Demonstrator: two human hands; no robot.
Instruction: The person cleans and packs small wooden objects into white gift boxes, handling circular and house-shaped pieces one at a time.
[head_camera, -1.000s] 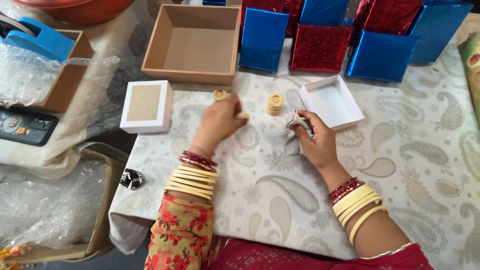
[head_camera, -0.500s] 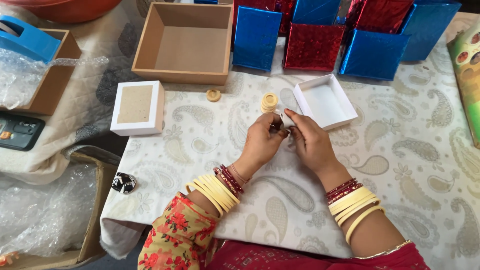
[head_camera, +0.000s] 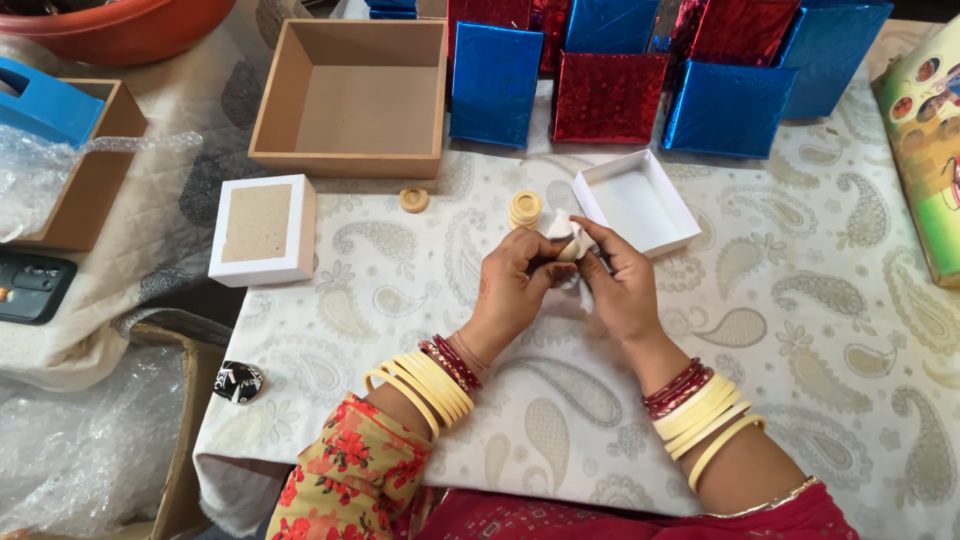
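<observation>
Both hands meeting above the paisley-covered tabletop (head_camera: 800, 330), left hand (head_camera: 515, 285) and right hand (head_camera: 620, 290) pinching a small cream disc (head_camera: 568, 250) wrapped in white tissue (head_camera: 560, 225) between fingertips. Just beyond the knuckles, a stack of cream discs (head_camera: 525, 209); beside it, an open white box (head_camera: 640, 205). One loose disc (head_camera: 414, 200) well left.

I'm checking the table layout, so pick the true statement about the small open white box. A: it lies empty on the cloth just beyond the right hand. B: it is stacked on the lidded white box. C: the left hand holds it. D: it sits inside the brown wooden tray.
A: the open white box lies empty on the patterned cloth, just beyond the right hand, apart from the wooden tray.
</observation>
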